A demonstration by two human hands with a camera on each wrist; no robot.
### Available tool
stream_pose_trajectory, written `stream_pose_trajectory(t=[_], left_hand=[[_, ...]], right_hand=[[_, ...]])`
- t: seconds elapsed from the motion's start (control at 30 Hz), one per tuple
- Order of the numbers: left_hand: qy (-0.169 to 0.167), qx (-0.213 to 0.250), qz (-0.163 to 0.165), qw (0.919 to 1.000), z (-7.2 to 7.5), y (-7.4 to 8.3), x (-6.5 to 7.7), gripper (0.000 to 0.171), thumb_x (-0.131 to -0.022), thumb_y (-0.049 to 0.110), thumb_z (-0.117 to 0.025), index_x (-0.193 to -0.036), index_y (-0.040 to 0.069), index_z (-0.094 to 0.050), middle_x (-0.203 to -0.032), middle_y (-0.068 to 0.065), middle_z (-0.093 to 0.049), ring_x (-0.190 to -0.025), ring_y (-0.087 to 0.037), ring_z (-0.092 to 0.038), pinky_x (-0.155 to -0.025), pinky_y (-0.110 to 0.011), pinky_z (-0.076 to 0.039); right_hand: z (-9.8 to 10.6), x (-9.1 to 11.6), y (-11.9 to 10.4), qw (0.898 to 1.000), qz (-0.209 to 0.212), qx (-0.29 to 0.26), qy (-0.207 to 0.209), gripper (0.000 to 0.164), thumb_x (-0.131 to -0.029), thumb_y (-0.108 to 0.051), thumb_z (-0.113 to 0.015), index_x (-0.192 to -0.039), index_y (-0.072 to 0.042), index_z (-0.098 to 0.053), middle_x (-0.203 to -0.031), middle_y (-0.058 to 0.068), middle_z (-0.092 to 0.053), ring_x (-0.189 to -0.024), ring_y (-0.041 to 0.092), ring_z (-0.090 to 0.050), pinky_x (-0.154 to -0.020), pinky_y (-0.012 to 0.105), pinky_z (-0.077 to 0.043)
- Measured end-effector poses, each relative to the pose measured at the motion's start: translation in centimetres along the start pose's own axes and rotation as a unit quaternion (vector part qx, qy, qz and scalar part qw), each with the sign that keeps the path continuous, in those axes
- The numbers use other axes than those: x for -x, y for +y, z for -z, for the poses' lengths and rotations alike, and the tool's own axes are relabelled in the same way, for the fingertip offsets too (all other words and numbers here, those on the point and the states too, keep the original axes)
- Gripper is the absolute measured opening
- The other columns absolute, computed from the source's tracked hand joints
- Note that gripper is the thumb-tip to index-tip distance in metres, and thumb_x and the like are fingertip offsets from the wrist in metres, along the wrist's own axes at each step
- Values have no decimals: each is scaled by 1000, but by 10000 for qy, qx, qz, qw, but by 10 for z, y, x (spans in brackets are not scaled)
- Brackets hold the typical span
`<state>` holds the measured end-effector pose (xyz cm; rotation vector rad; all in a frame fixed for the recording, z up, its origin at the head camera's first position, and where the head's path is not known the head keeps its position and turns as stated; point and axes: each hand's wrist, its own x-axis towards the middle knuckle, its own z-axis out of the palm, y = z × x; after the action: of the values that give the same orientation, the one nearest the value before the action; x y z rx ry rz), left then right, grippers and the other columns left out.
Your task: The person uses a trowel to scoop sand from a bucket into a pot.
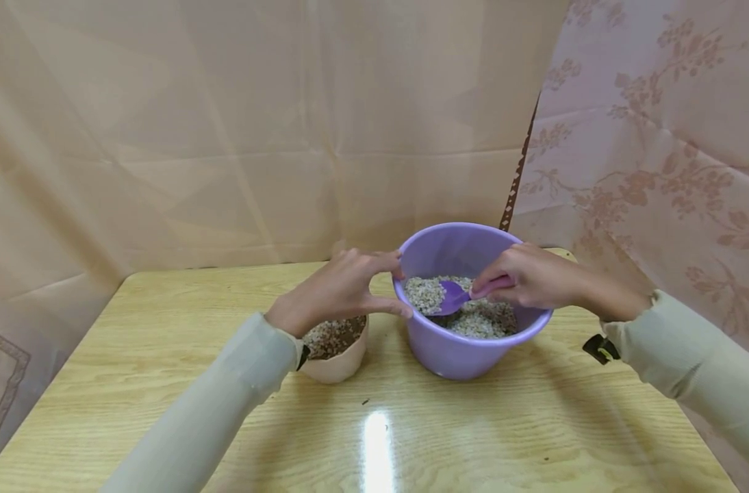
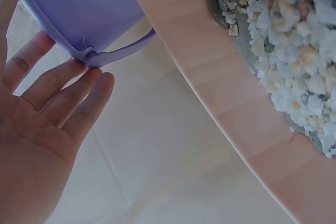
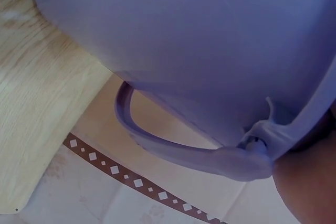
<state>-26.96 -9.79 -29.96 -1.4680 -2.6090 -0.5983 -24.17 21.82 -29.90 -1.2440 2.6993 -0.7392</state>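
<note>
A purple plastic bucket with a handle stands on the table, holding pale gravel. Inside it, my right hand grips the handle of a purple scoop, whose blade lies at the gravel with some heaped at its tip. My left hand holds the bucket's left rim, thumb near and fingers farther back. The left wrist view shows the left fingers against the bucket by the handle joint. Under my left wrist sits a pinkish-beige pot, partly hidden, with mixed gravel over a grey-brown surface.
A light wooden table bears both containers. Beige cloth hangs behind it, and a flowered pink cloth hangs at the right. Small dark specks lie on the tabletop in front of the containers.
</note>
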Motion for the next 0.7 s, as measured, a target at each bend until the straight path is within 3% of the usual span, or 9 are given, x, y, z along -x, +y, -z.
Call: stream_pose_trajectory(t=[0.47, 0.7], left_hand=[[16, 37, -17, 10000, 0, -1, 2, 46, -78, 55, -78, -105, 19, -70, -132, -3, -65, -86, -10, -66, -84, -45, -32], [14, 37, -25, 10000, 0, -1, 1, 48, -77, 56, -78, -105, 18, -70, -132, -3, -65, -75, -9, -62, -84, -46, -34]], right_hand=[[2, 5, -3, 9995, -281, -31, 113, 24, -83, 3, -77, -103, -9, -78, -100, -2, -76, -88, 8, -72, -75, 20, -54], [3, 8, -5, 9994, -290, -86, 151, 24, -83, 3, -77, -104, -9, -78, -100, -2, -76, -87, 12, -73, -75, 20, -54]])
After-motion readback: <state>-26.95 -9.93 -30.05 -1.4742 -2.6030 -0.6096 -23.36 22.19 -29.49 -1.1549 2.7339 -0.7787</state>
